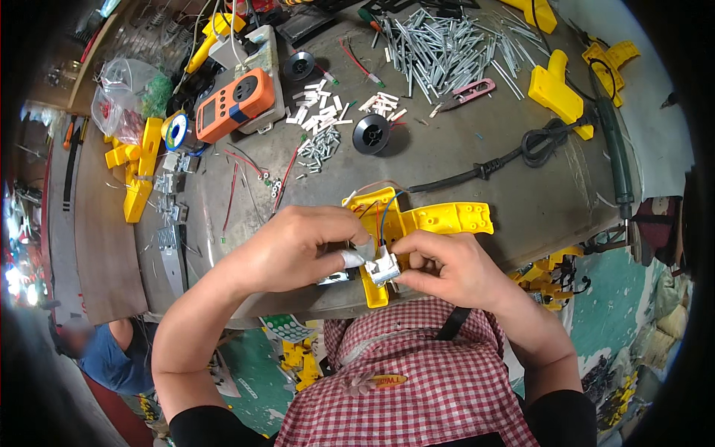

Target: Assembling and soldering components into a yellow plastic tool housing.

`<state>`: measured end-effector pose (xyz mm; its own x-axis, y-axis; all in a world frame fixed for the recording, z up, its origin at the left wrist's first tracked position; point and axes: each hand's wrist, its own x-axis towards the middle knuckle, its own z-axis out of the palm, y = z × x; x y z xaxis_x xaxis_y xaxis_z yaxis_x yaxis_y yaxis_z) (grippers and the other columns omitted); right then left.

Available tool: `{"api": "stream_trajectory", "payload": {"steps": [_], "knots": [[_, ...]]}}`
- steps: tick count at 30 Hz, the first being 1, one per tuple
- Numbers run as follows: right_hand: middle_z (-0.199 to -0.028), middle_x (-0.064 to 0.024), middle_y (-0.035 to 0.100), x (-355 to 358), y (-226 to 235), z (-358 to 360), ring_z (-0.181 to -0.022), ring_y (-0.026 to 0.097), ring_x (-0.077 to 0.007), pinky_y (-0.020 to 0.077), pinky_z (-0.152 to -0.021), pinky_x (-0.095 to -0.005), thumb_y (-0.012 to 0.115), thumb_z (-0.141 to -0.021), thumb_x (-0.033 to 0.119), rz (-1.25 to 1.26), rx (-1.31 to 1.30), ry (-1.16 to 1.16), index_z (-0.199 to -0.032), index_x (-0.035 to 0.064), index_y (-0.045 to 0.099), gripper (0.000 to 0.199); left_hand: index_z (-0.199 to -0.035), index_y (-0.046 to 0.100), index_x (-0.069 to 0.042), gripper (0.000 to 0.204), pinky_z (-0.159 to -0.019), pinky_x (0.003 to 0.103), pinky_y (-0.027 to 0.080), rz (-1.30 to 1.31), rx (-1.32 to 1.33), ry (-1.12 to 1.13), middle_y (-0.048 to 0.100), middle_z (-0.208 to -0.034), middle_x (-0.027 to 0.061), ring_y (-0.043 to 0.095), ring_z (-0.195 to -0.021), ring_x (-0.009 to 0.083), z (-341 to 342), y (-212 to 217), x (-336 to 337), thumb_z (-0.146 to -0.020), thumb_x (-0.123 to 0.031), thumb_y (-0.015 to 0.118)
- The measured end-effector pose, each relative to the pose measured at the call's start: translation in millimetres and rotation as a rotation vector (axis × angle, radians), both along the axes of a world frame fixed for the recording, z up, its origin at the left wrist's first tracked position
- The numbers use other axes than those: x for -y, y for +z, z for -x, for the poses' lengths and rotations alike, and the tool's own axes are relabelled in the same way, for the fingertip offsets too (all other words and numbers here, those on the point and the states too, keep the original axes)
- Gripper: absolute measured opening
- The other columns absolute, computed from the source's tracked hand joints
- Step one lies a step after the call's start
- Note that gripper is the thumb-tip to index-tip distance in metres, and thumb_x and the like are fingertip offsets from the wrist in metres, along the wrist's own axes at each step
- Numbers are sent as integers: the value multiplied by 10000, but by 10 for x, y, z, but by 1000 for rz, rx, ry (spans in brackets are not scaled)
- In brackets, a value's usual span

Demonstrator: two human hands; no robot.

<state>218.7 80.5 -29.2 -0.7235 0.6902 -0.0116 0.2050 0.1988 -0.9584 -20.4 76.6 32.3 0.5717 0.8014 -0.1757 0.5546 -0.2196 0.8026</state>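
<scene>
Left hand: in the head view it comes in from the left, thumb and forefinger bent toward each other, nearly closed, at the left side of the shiny metal part; a pale wrap covers the thumb tip; whether the fingertips grip anything cannot be told

Right hand: thumb and forefinger a little apart, with the right side of the shiny metal part pinched between them; the other fingers curl inward

Shiny metal part: between the two hands, over the lower arm of the yellow casing, near the table's front edge; a blue wire runs down to it

Yellow casing: lies open on the grey table, one arm pointing right; a black cord leads off from it to the right

Beyond the hands: two black spools, white pieces, small screws and a heap of metal rods; a pink-handled tool lies just beside the rods

Left side: an orange meter; a solder spool

Right side: a soldering iron with a dark green handle

Lower left: another person in blue
</scene>
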Motion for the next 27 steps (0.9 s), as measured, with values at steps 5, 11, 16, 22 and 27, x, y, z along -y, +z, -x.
{"api": "stream_trajectory", "payload": {"steps": [5, 11, 16, 22, 27], "knots": [[-668, -58, 562, -8, -18, -25, -569, 557, -199, 437, -545, -315, 693, -778, 148, -7, -11, 0, -1027, 69, 589, 281, -831, 626, 4, 215, -709, 328, 506, -34, 16, 8, 653, -837, 109, 644, -789, 271, -21, -39, 57, -630, 79, 641], [-687, -73, 587, -23, -38, -38, -600, 587, -226, 450, -566, -325, 683, -789, 160, -60, -26, 19, -1037, 75, 595, 277, -812, 618, 0, 201, -695, 330, 508, -164, 50, -60, 648, -822, 111, 645, -784, 285, -48, -1, 64, -627, 77, 638], [-660, -72, 585, -42, -34, -25, -592, 588, -234, 455, -571, -329, 685, -785, 159, -38, -20, 19, -1023, 73, 603, 266, -883, 639, -38, 243, -666, 359, 511, -57, 11, -2, 642, -848, 92, 635, -769, 288, -32, -33, 59, -656, 41, 671], [-669, -75, 591, -17, -85, 0, -588, 589, -232, 452, -566, -327, 691, -781, 169, -24, -62, -26, -1009, 74, 608, 261, -903, 640, -56, 275, -654, 350, 508, -344, -20, -56, 632, -850, 82, 626, -767, 282, -89, -15, 172, -648, 39, 675], [-668, -74, 588, -36, -41, -23, -586, 587, -231, 448, -561, -328, 689, -783, 170, -50, -16, 8, -1024, 73, 600, 274, -891, 633, -27, 248, -679, 329, 504, -35, -6, 42, 649, -875, 103, 641, -772, 274, -62, -26, 111, -653, 30, 670]]}}
